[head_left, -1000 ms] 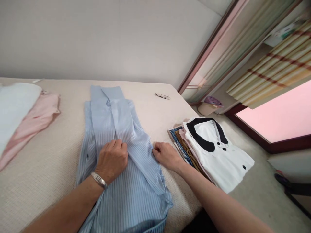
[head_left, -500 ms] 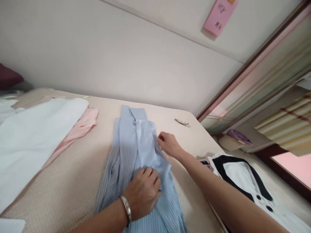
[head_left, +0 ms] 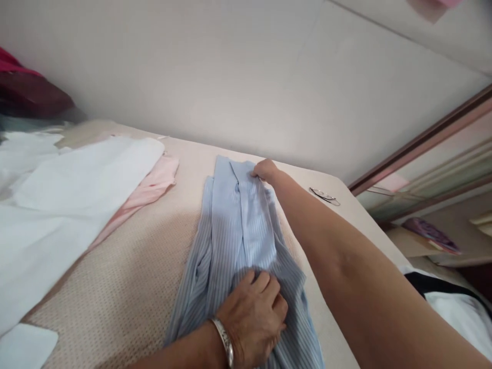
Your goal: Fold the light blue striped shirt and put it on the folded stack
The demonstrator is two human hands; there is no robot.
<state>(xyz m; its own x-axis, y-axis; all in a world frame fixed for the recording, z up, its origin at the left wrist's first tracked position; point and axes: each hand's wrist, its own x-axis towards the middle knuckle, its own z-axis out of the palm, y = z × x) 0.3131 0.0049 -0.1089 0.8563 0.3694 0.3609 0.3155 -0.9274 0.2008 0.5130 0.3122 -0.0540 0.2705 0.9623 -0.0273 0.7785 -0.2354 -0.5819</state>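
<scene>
A blue-and-white striped shirt (head_left: 226,215) lies lengthwise on the bed, folded narrow, its collar end towards the wall. My left hand (head_left: 253,312), with a silver bangle at the wrist, is closed on the fabric in the lower middle, its fingers curled and the fingertips partly hidden. At the far end, my right hand (head_left: 265,169) pinches the right corner of the collar. My right forearm stretches along the right side of the shirt.
White garments (head_left: 88,189) over a pink one (head_left: 148,189) lie to the left. Eyeglasses (head_left: 325,196) rest near the bed's right edge. A black-and-white garment (head_left: 449,297) is at the lower right. A wall (head_left: 230,77) stands behind, and a dark red bag-like item (head_left: 34,95) sits far left.
My right hand has moved away from me, from the shirt's right side up to the collar corner, and grips it. My left hand stays on the fabric. The view has shifted left.
</scene>
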